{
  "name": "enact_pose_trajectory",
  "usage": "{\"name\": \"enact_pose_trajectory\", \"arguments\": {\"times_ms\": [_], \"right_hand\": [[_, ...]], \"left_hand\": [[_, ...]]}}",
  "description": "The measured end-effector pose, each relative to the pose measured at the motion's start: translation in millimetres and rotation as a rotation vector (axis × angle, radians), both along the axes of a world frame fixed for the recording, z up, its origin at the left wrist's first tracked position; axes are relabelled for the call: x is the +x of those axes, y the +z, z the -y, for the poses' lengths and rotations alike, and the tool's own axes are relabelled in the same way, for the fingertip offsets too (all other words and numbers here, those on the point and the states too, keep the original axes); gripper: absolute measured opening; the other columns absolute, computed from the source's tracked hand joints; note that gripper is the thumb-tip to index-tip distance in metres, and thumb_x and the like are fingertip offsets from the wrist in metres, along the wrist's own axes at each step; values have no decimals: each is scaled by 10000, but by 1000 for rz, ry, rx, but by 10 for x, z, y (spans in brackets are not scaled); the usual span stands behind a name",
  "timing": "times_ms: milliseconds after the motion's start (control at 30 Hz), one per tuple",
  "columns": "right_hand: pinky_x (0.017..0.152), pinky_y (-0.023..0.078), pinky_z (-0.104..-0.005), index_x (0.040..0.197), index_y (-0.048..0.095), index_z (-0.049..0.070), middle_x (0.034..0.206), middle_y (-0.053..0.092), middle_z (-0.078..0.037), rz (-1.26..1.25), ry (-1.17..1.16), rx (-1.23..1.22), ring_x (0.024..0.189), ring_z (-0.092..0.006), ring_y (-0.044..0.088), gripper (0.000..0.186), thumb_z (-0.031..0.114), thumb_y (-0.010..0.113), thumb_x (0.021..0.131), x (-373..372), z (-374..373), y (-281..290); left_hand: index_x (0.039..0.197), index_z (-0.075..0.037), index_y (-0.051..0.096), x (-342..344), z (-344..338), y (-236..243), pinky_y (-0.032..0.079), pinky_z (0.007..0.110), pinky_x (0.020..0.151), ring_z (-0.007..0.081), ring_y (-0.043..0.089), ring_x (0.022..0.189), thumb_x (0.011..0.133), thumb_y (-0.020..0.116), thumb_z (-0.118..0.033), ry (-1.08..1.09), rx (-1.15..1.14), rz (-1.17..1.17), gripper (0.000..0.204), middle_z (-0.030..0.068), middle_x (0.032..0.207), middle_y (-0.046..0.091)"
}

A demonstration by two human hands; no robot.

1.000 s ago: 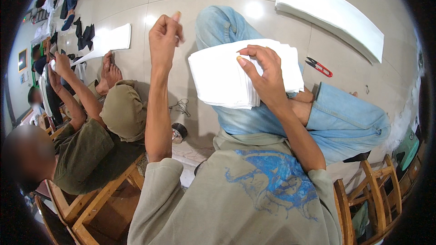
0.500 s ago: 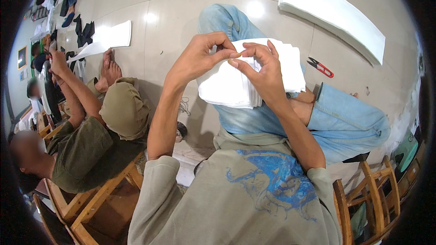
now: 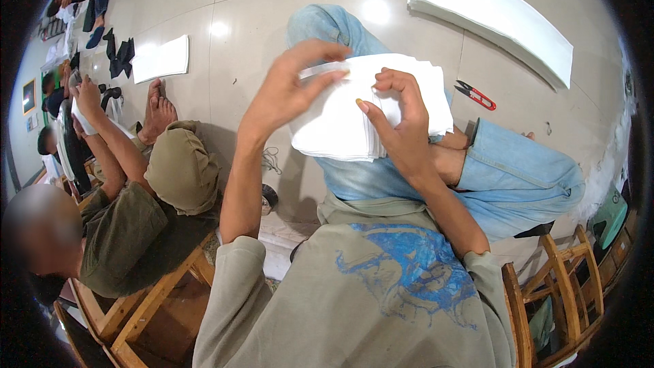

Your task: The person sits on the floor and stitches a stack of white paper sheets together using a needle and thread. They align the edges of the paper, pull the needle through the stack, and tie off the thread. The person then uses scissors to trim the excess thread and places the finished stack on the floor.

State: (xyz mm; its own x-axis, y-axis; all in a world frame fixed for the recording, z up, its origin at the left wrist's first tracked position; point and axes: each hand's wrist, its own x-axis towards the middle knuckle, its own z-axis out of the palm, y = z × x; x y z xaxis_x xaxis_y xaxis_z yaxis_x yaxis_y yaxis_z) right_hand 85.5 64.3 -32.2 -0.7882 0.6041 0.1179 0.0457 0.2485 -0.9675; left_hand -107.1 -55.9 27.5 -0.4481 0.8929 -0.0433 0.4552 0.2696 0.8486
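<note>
A co-worker (image 3: 119,249) sat at left, bare feet on the tiles, raised hands (image 3: 85,99) at a white piece too small to make out. A white pile (image 3: 160,59) lay flat just past the feet, probably squared up there to stay within reach and off the walkway. Nearer the middle, a small round dark item (image 3: 270,197) stood beside the seated person's forearm; whether it was a tin or a roll, and what it held, could not be told.

The left hand (image 3: 283,92) hovered over the far left part of a white stack (image 3: 330,126), thumb and forefinger narrowly parted; blur hid whether anything fine was between them. The stack lay across the person's lap, the jeans (image 3: 320,24) apparently serving as a table. The right hand (image 3: 407,116) was over its right half, thumb and forefinger apart in a loose curve, seemingly steadying the layers.

Red snips (image 3: 477,95) lay to the right, handy to that side. Beyond them, a long stack (image 3: 490,24) rested on the floor, likely kept clear of the knees. At near right, a wooden frame (image 3: 569,300) had greenish cloth (image 3: 541,327) between its bars.
</note>
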Motion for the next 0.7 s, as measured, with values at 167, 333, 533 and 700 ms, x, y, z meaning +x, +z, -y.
{"name": "enact_pose_trajectory", "arguments": {"times_ms": [167, 333, 533, 700], "right_hand": [[1091, 408, -471, 1095, 670, 30, 1189, 643, -148, 54, 29, 42, 1262, -350, 575, 269, 145, 776, 876, 13, 46, 33], [1099, 392, -469, 1044, 689, 43, 1156, 659, -128, 33, 40, 64, 1272, -342, 571, 227, 146, 786, 867, 0, 47, 16], [1111, 372, -490, 1019, 693, 51, 1208, 648, -133, 27, 47, 130, 1306, -361, 547, 244, 182, 811, 851, -14, 67, 22], [1140, 341, -533, 1073, 668, 50, 1379, 563, -191, 30, 3, 220, 1395, -412, 463, 329, 217, 826, 837, -27, 116, 41]], "left_hand": [[928, -47, 789, 119, 54, -115, 496, 348, 920, 236, 677, 1063, 920, 744, -201, -71, 109, -123, 160, 138, 1074, 748], [774, -21, 758, 143, 202, -208, 513, 359, 825, 247, 675, 972, 931, 728, -211, 86, 213, -96, 248, 151, 1009, 738], [679, -18, 680, 281, 296, -271, 471, 373, 837, 230, 609, 945, 970, 665, -201, 244, 241, -353, 344, 133, 971, 716], [842, -16, 698, 493, 342, -323, 447, 402, 951, 258, 564, 1120, 992, 648, -202, 494, 185, -403, 244, 153, 1146, 688]]}}
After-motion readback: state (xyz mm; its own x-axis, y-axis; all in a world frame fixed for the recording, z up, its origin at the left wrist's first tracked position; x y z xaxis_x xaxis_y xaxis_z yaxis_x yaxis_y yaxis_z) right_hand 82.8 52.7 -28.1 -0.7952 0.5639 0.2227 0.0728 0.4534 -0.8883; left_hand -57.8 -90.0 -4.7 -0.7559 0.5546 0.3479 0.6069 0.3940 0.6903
